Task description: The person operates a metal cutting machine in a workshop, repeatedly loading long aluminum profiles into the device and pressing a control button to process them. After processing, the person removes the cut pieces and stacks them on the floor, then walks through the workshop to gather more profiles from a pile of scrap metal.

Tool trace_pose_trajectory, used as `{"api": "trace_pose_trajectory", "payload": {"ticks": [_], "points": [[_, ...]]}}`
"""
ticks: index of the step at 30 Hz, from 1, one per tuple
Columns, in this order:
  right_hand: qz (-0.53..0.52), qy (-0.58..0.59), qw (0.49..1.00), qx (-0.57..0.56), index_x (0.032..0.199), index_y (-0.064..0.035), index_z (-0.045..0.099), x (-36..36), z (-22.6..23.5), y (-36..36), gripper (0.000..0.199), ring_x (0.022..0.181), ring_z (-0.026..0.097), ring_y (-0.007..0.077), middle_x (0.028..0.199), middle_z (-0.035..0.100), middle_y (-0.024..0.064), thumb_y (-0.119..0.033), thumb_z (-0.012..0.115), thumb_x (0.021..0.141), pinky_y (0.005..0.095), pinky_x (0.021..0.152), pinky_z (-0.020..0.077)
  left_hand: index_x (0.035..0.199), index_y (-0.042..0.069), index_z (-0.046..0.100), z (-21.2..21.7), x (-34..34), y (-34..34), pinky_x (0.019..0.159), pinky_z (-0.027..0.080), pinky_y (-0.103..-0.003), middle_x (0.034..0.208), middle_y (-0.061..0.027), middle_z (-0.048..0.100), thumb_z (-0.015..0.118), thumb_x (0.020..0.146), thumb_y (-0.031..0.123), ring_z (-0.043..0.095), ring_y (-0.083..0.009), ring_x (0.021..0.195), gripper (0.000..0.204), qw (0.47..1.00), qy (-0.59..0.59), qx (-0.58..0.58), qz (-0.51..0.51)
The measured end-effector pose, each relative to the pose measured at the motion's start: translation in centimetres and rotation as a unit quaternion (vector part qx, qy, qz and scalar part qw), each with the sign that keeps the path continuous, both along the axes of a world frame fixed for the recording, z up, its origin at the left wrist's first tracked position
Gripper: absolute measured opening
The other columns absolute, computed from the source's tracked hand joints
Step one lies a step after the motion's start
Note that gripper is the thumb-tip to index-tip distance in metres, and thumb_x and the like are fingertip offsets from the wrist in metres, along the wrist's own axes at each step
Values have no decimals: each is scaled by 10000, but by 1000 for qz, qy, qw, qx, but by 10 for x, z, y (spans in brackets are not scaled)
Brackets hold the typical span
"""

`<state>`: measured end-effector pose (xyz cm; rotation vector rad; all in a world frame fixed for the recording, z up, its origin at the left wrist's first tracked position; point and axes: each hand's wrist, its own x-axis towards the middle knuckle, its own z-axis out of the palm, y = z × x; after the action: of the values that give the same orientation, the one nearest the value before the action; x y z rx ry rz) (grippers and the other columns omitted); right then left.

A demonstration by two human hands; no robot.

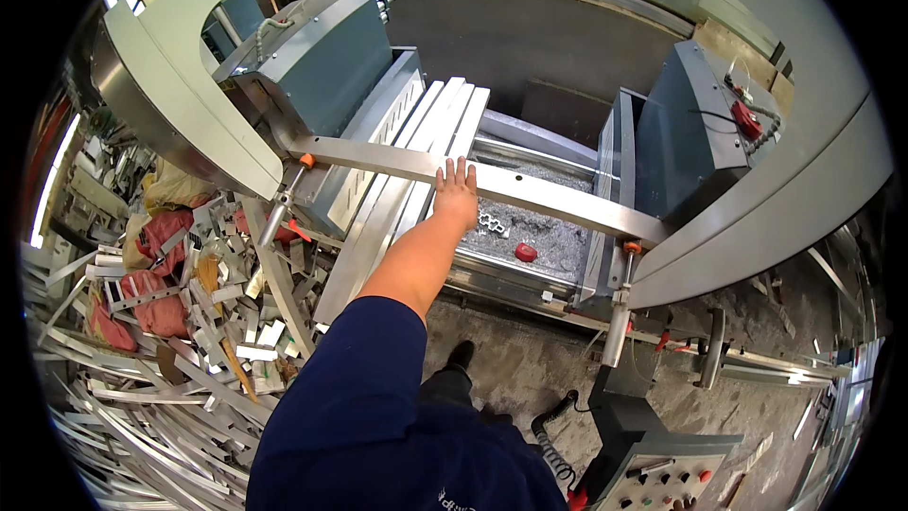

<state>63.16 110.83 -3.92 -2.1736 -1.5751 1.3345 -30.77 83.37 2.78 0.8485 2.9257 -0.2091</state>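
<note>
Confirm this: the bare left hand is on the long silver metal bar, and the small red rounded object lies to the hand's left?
Side is wrong: the head view shows the small red rounded object to the right of the bare left hand.

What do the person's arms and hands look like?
The left hand is bare: no glove, and no ring that I can see. The left forearm is bare too, with no watch showing. A short, dark navy sleeve covers the arm above that. The right arm and right hand can't be made out clearly.
</note>
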Motion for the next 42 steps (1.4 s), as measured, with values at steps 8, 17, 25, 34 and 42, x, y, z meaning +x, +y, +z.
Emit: {"api": "trace_pose_trajectory", "payload": {"ticks": [8, 17, 25, 34, 42], "points": [[76, -9, 997, -21, 748, 53, 658, -89, -18, -115, 445, 527, 628, 240, 592, 623, 107, -334, 576, 950, 396, 518, 491, 1576, -26, 30, 6, -2, 2, 1221, 37, -569, 1646, -258, -17, 592, 837, 201, -16, -442, 1523, 955, 998, -21, -56, -2], [450, -418, 785, 80, 869, -63, 734, -168, 44, -124, 249, 848, 718, 330, 877, 736, 160, -258, 583, 905, 457, 762, 561, 1583, 4, 38, 6, -6, -10, 1233, 34, -522, 1655, -225, -9, 593, 841, 158, -7, -411, 1531, 939, 1000, -5, -29, 5], [278, -439, 844, 134, 968, -82, 744, -184, 82, -137, 322, 933, 695, 368, 974, 724, 187, -336, 722, 772, 475, 816, 560, 1580, 8, 14, 6, -10, -14, 1228, -18, -534, 1649, -237, -38, 675, 803, 181, -50, -428, 1524, 1035, 999, -35, 0, -25], [165, -242, 897, 330, 866, 26, 726, -284, 119, -71, 312, 825, 694, 398, 831, 701, 240, -272, 651, 814, 462, 765, 533, 1568, -9, 99, 24, -9, -32, 1235, 9, -520, 1643, -236, 42, 745, 796, 295, -6, -372, 1536, 1052, 986, -85, 116, -83], [191, -121, 892, 392, 945, 27, 726, -413, 138, 67, 351, 763, 718, 303, 801, 726, 178, -304, 680, 840, 398, 730, 545, 1459, 18, 389, -28, 29, -165, 1139, 349, -445, 1452, -217, 463, 737, 817, 177, 435, -371, 1360, 747, 895, -132, 413, -100]]}}
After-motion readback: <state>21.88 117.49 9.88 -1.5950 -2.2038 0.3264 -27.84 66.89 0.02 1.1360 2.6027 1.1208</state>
